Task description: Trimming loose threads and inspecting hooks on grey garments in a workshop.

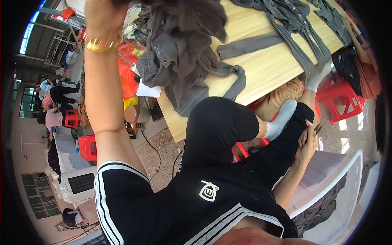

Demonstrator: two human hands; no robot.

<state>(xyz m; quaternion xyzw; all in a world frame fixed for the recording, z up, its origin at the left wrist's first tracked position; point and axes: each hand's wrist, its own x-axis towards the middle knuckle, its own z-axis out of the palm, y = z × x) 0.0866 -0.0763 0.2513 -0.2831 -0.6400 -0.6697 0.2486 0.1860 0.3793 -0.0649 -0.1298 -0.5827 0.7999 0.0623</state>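
Observation:
My left hand (105,18), with a gold bracelet on the wrist, is raised at the upper left, blurred and cut by the top edge. Dark grey cloth meets its fingers, a smeared, lifted part of a knit garment (192,16). Below that, a heap of grey buttoned knitwear (171,57) hangs over the near left end of the wooden table (253,81). Beside my right thigh, my right hand (307,145) is closed around small dark thread snips (318,128), tips pointing out past the fingers. Its palm is partly hidden.
More grey buttoned knitwear (290,24) lies across the table. A red stool (341,98) and another person's arm (355,34) are at the right. Near my right elbow stands a translucent bin (351,179) with dark cloth inside. Cables (157,151) trail on the floor at left.

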